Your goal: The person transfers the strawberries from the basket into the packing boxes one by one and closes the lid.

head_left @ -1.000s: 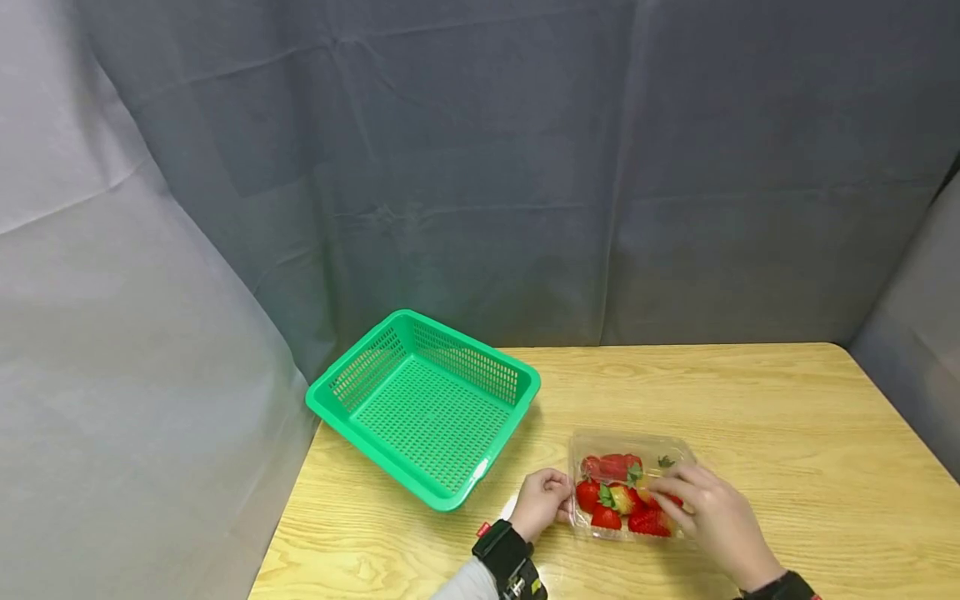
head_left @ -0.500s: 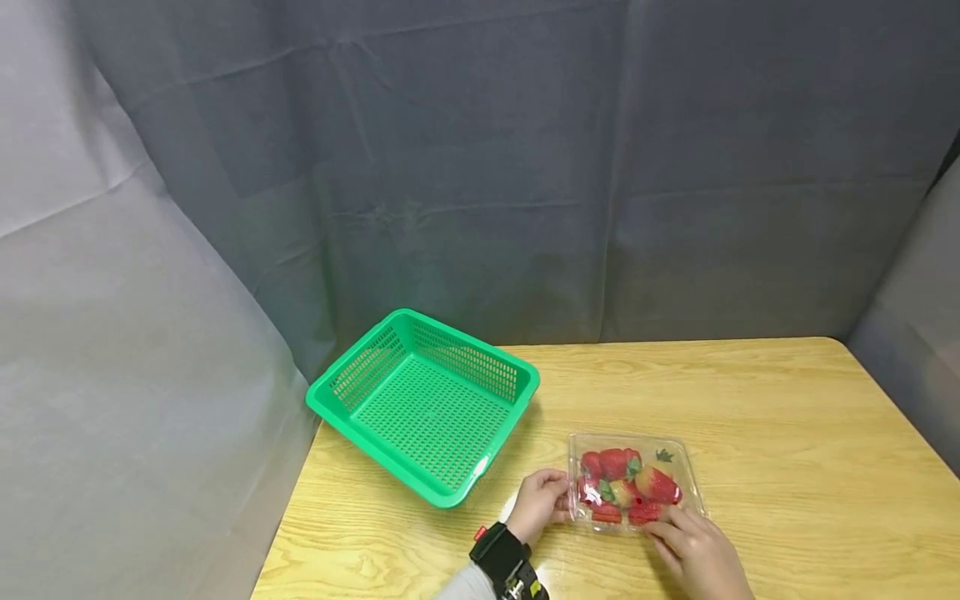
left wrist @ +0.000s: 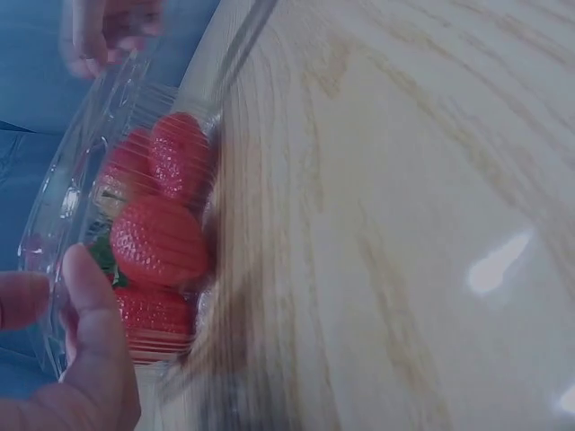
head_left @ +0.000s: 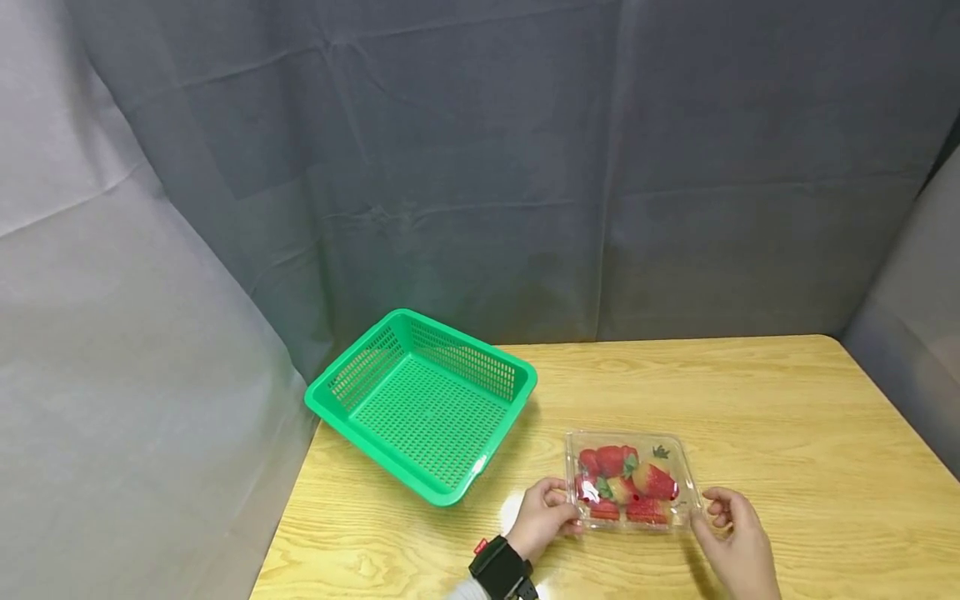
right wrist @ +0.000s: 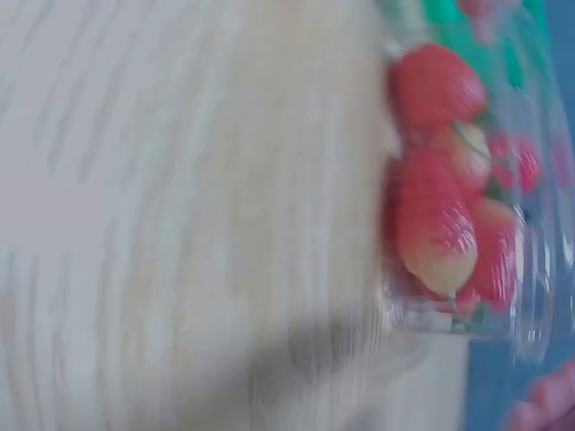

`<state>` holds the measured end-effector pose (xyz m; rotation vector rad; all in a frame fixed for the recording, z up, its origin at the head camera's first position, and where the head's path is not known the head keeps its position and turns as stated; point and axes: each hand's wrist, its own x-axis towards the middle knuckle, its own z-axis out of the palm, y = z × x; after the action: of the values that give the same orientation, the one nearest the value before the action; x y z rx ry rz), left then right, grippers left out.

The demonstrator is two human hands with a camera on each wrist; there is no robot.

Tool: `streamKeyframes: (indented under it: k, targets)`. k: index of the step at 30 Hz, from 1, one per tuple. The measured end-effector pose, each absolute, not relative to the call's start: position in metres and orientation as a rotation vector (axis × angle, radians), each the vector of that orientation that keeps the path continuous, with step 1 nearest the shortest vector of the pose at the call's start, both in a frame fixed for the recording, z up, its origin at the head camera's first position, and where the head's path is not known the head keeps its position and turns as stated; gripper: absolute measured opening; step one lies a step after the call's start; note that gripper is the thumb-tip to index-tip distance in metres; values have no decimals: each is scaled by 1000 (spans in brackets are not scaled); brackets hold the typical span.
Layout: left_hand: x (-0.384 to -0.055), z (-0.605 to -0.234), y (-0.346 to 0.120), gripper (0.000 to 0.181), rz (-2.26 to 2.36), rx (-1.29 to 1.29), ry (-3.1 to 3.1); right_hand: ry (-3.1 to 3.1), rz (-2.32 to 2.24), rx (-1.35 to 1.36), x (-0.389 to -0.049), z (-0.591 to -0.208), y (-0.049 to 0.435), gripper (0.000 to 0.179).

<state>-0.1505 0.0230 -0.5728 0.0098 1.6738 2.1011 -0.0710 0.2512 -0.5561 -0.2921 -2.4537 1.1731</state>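
A clear plastic box [head_left: 681, 477] of red strawberries [left wrist: 158, 241] lies on the wooden table, in front of the person. Some of the berries show pale yellowish parts and green leaves. At the box's left edge my left hand [head_left: 542, 518] pinches the rim between thumb and fingers, as the left wrist view shows. My right hand [head_left: 738, 537] is at the near right corner, its thumb right at the edge and its fingers loosely bent. In the blurred right wrist view, the fingertips [right wrist: 548, 400] show just beside the box's corner.
A green perforated basket [head_left: 427, 417] stands on the table [head_left: 780, 417] to the left of the box, with its bare bottom showing. Grey cloth [head_left: 480, 167] hangs behind the table and along both sides.
The right hand has left the strawberries inside the box, passed along its near edge and moved right to its near right corner. The left hand stays at the left edge.
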Motion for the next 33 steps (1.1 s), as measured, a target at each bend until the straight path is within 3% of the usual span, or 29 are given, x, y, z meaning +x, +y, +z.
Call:
streamKeyframes:
  k: [4,8,14,16,26,30,33]
  targets:
    - [-151,-574,23,36,2106,0,1694,-2514,1862,-622,-72,-556,270,50]
    - [-151,-573,22,36,2106,6,1707,-2196,2501,-736,-73,-557,278,53]
    - [-151,-572,19,35,2112,17,1708,-1917,2777,-663,-71,-556,282,19]
    - [-151,-573,18,36,2120,11,1699,-1894,2815,-616,-71,-557,283,11]
    - [-154,-577,13,40,2118,4,1692,-1885,2860,-569,-78,-561,284,9]
    - [-154,-567,4,47,1894,86,1924,-2377,2409,-594,-80,-555,282,41]
    - [-156,-541,-8,49,1664,291,2220,-2725,1862,-537,-89,-539,285,59]
